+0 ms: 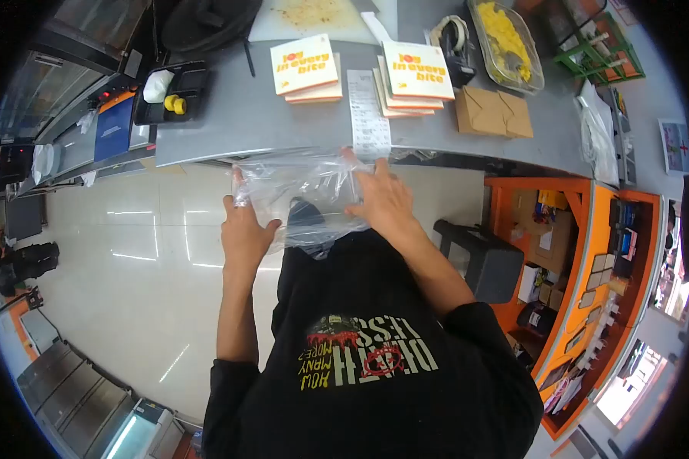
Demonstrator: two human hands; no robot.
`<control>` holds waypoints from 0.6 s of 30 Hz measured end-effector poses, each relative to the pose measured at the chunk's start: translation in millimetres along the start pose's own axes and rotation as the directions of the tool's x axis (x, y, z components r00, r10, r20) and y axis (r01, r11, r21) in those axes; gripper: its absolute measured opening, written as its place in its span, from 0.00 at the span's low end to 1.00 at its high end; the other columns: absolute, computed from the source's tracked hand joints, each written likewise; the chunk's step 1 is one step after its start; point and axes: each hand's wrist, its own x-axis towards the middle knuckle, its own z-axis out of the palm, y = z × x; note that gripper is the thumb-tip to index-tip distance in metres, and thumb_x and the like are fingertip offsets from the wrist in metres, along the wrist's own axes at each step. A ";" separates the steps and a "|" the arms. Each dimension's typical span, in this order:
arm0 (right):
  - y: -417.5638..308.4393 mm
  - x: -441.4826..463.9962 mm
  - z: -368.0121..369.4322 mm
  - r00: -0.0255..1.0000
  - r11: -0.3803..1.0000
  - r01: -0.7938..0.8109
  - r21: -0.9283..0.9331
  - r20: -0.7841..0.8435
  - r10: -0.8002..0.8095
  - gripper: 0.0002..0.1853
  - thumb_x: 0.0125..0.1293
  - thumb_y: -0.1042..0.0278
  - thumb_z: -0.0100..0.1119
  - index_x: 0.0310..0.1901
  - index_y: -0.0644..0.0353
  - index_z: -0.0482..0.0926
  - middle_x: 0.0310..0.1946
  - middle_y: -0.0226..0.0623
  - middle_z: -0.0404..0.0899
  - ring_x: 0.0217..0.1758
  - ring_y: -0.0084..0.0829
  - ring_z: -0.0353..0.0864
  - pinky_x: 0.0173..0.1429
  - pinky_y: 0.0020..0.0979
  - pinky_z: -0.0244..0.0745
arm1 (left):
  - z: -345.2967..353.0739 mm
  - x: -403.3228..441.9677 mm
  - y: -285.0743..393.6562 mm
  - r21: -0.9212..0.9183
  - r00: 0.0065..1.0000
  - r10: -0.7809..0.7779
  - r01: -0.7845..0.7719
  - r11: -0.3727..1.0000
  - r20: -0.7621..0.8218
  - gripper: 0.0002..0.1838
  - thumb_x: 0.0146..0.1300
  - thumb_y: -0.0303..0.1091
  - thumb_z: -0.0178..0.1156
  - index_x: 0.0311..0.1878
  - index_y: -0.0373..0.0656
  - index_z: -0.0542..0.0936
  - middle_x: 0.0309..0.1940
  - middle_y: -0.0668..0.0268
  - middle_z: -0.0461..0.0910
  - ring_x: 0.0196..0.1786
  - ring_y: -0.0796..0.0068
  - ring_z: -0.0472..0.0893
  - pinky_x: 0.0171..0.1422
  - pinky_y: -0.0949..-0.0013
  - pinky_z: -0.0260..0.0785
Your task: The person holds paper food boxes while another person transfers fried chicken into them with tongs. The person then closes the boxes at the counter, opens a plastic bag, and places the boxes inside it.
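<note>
A clear plastic bag is stretched between my two hands, just off the front edge of the steel counter. My left hand grips its left side, with a ring on one finger. On the bag's right side, my right hand holds it with the thumb toward the middle. Beyond the bag, a long printed receipt lies on the counter. White food boxes with orange lettering are stacked to its left and its right.
A brown cardboard box sits right of the stacks, near a clear tub of yellow food and a tape dispenser. Far left is a black tray. A dark stool and an orange shelf unit stand on my right.
</note>
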 end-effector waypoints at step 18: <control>-80.0 100.2 38.6 0.973 0.974 -0.226 -0.017 0.041 0.227 0.24 0.49 0.63 0.76 0.48 0.64 0.81 0.58 0.51 0.70 0.46 0.55 0.83 0.50 0.49 0.80 | -20.4 152.9 -128.3 -0.003 0.917 0.095 -0.102 0.995 0.387 0.16 0.61 0.36 0.66 0.40 0.29 0.79 0.58 0.43 0.68 0.42 0.37 0.84 0.48 0.42 0.79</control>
